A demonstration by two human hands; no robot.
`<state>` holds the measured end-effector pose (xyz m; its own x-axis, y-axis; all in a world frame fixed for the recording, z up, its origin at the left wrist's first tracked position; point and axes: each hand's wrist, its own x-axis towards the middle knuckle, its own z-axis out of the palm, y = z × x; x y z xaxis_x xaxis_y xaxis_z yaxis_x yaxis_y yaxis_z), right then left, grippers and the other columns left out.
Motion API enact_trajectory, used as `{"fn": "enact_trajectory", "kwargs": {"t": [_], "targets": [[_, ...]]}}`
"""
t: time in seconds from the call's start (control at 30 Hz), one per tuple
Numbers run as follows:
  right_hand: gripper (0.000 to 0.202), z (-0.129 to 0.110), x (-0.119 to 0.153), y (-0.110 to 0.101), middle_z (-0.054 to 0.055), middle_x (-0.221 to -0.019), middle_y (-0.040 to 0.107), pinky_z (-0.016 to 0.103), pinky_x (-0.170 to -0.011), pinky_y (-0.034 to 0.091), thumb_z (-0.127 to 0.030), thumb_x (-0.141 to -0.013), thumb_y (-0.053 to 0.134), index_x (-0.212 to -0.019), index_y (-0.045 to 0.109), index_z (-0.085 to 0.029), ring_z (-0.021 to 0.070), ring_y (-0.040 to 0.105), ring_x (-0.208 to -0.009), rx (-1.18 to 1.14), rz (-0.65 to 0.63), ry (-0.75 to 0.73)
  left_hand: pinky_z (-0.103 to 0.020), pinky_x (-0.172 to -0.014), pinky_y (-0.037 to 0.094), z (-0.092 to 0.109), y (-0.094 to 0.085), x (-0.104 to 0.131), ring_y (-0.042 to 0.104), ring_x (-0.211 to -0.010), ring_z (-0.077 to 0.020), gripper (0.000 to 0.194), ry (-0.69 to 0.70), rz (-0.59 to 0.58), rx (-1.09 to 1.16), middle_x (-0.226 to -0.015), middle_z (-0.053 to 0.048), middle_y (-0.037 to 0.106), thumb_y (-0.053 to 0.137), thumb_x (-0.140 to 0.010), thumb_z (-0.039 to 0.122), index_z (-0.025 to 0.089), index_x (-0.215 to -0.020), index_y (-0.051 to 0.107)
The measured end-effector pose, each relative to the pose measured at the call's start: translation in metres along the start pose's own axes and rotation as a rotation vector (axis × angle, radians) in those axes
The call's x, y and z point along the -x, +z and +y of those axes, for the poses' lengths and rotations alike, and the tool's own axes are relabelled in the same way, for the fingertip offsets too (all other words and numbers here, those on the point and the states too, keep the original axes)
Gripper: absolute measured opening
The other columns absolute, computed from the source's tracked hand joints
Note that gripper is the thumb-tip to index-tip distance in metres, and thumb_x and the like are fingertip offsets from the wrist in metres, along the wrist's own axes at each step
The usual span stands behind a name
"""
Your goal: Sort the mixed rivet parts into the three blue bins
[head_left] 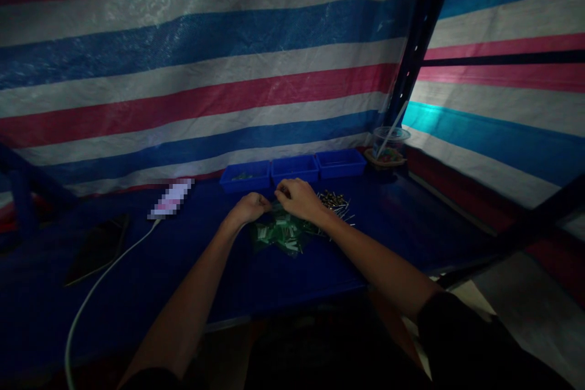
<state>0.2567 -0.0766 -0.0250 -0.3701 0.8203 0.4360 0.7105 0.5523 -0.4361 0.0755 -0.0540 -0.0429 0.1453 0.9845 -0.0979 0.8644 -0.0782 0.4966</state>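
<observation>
My left hand [250, 206] is closed in a pinch above the blue table, at the upper left edge of some green plastic bags. My right hand [299, 200] is beside it, fingers curled together over the far edge of the bags. What either hand grips is too small and dark to name. Below the hands lie the green plastic bags [287, 236], with small pale and metallic pieces in them. Partly behind my right wrist is a pile of thin metal pins or screws with brownish heads [336, 202].
Three blue trays stand in a row at the back: left [247, 177], middle [295, 167], right [340, 163]. A clear plastic cup [388, 139] with a straw stands at the back right. Left are a lit phone [171, 198] on a white cable [109, 268] and a dark flat device [98, 247].
</observation>
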Motion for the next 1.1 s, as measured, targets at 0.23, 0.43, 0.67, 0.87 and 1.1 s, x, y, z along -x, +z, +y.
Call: {"fn": "enact_trajectory", "kwargs": {"t": [0.23, 0.43, 0.67, 0.87, 1.1], "targets": [[0.021, -0.003, 0.003, -0.001, 0.004, -0.082, 0.068, 0.029, -0.067, 0.034, -0.031, -0.087, 0.048, -0.090, 0.065, -0.019, 0.0169, 0.055, -0.077, 0.021, -0.033, -0.020, -0.024, -0.061, 0.040, -0.004, 0.002, -0.004, 0.061, -0.074, -0.0183, 0.028, 0.085, 0.017, -0.006, -0.082, -0.005, 0.070, 0.063, -0.069, 0.038, 0.016, -0.086, 0.070], [0.020, -0.002, 0.002, -0.001, 0.004, -0.079, 0.067, 0.029, -0.066, 0.035, -0.030, -0.086, 0.049, -0.088, 0.065, -0.019, 0.0165, 0.055, -0.075, -0.040, -0.017, -0.039, -0.024, -0.056, 0.038, -0.001, -0.006, 0.002, 0.055, -0.060, -0.0147, 0.023, 0.010, -0.004, 0.264, -0.064, -0.001, 0.065, 0.063, -0.067, 0.036, 0.014, -0.073, 0.067], [0.035, -0.005, -0.005, 0.000, 0.002, -0.063, 0.061, 0.024, -0.052, 0.035, -0.047, -0.087, 0.047, -0.079, 0.063, -0.017, 0.0107, 0.052, -0.056, -0.655, -0.093, 0.290, -0.026, -0.063, 0.043, 0.023, -0.037, 0.023, 0.058, -0.067, -0.0151, 0.022, 0.259, 0.404, 0.328, -0.074, -0.003, 0.065, 0.058, -0.077, 0.035, 0.014, -0.079, 0.063], [0.039, -0.004, -0.009, 0.003, 0.001, -0.061, 0.058, 0.023, -0.049, 0.038, -0.054, -0.084, 0.049, -0.071, 0.058, -0.018, 0.0096, 0.052, -0.052, -1.128, -0.011, 0.459, -0.030, -0.073, 0.045, 0.048, -0.029, 0.038, 0.058, -0.078, -0.0161, 0.006, 0.621, 0.325, -0.007, -0.081, -0.002, 0.063, 0.061, -0.080, 0.023, 0.017, -0.079, 0.062], [0.013, -0.003, -0.012, -0.004, 0.002, -0.078, 0.063, 0.028, -0.069, 0.045, -0.026, -0.081, 0.050, -0.089, 0.058, -0.018, 0.0136, 0.058, -0.071, -0.595, 0.444, 0.217, -0.032, -0.079, 0.045, 0.037, -0.026, 0.032, 0.059, -0.086, -0.0191, 0.016, 0.564, 0.166, -0.140, -0.091, -0.005, 0.065, 0.056, -0.084, 0.030, 0.018, -0.090, 0.066]]}}
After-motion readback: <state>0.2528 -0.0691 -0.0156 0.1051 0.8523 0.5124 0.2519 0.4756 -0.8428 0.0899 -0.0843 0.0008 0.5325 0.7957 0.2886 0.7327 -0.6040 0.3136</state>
